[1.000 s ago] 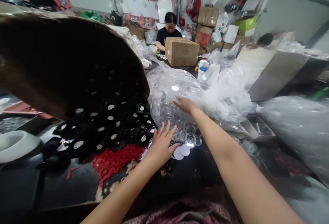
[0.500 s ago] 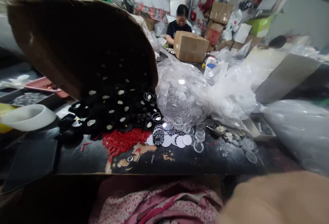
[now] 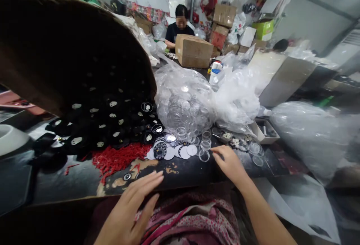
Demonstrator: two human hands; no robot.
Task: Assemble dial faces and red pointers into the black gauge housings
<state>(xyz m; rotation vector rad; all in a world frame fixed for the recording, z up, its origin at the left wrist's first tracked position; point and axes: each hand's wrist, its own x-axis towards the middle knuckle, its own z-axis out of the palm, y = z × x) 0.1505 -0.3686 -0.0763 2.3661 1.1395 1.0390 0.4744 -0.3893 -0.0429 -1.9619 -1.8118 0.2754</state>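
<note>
Left hand (image 3: 135,203) hovers — fingers extended — near the table (image 3: 185,173).

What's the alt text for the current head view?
Two bare hands at a cluttered black table, the left hand open near its front edge, the right hand beside clear rings. Red pieces, white discs and a plastic bag lie beyond; a carton at left holds black parts. A person is behind a cardboard box.
</note>
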